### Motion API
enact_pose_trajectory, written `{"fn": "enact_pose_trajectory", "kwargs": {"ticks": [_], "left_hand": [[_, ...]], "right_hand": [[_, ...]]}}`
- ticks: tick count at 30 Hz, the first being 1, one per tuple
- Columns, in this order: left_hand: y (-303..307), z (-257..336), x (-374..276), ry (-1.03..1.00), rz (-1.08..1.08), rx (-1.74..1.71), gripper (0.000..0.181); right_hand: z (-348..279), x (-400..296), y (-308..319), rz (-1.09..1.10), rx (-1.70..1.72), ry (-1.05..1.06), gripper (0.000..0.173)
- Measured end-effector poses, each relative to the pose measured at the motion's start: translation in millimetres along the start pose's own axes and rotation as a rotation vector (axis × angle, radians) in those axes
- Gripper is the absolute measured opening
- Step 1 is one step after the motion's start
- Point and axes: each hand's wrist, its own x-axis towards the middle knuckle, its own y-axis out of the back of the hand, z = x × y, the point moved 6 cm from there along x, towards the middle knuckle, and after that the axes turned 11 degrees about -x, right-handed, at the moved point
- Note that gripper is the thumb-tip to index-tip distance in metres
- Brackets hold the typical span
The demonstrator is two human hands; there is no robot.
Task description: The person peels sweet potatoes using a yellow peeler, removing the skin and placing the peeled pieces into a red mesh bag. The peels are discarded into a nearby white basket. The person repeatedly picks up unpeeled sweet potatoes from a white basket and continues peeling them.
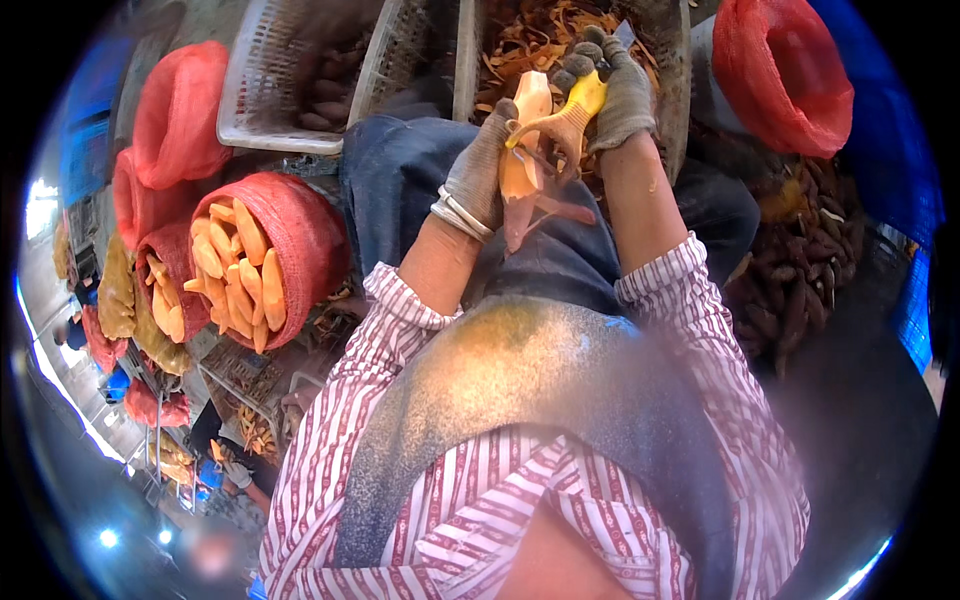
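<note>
My gloved left hand (484, 165) is closed around a sweet potato (517, 176); its upper part shows peeled orange flesh, while its lower tip keeps purple skin. In my gloved right hand (611, 94) is the yellow handle of a peeler (585, 94), whose head lies across the sweet potato. A strip of peel hangs at the peeler's head, and another piece trails beside the tip. Both hands are above my lap, just in front of a crate (465, 64) with orange and purple peelings (525, 37).
A red mesh sack (315, 255) of peeled sweet potatoes stands left, with more sacks behind. A white plastic crate (289, 141) holds unpeeled ones. Right are a red mesh sack (832, 112) and a pile of unpeeled sweet potatoes (787, 277). Another person's gloved hand (238, 474) shows lower left.
</note>
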Motion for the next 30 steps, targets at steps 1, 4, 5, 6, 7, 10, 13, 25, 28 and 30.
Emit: {"fn": "enact_pose_trajectory", "kwargs": {"ticks": [1,4,5,6,7,10,13,25,28,30], "left_hand": [[-8.5,1.4,-2.0,-0.075,0.082,0.144,0.037],[-6.3,-1.8,-5.5,-0.244,0.345,0.21,0.036],[-1.7,0.8,-7.8,-0.295,0.403,0.25,0.037],[-20.8,-8.4,-14.2,-0.205,0.267,0.33,0.042],[0.5,1.8,-23.3,-0.239,0.411,0.52,0.047],[6.4,0.3,-34.8,-0.135,0.272,0.333,0.05],[12.4,6.0,-25.8,-0.178,0.304,0.205,0.048],[11.8,-5.0,-31.1,-0.197,0.379,0.381,0.043],[22.1,7.8,-24.0,-0.282,0.321,0.596,0.046],[16.7,9.6,-21.3,-0.385,0.294,0.822,0.049]], "right_hand": [[2.1,1.6,1.8,0.005,0.006,-0.034,0.017],[10.0,5.5,8.9,-0.062,0.055,-0.106,0.016],[2.5,14.5,21.5,0.071,-0.03,-0.046,0.016],[-9.7,24.5,38.0,0.215,-0.112,0.015,0.016],[-24.2,25.7,52.3,0.357,-0.206,0.085,0.016],[-108.7,5.8,99.2,0.616,-0.092,0.342,0.016],[-119.1,-10.9,83.2,0.573,-0.06,0.463,0.018],[-78.6,11.1,58.0,0.452,-0.03,0.322,0.029],[-62.5,-26.1,19.2,0.186,0.066,0.206,0.02],[-33.8,-25.5,-6.2,0.132,0.041,0.105,0.016]]}}
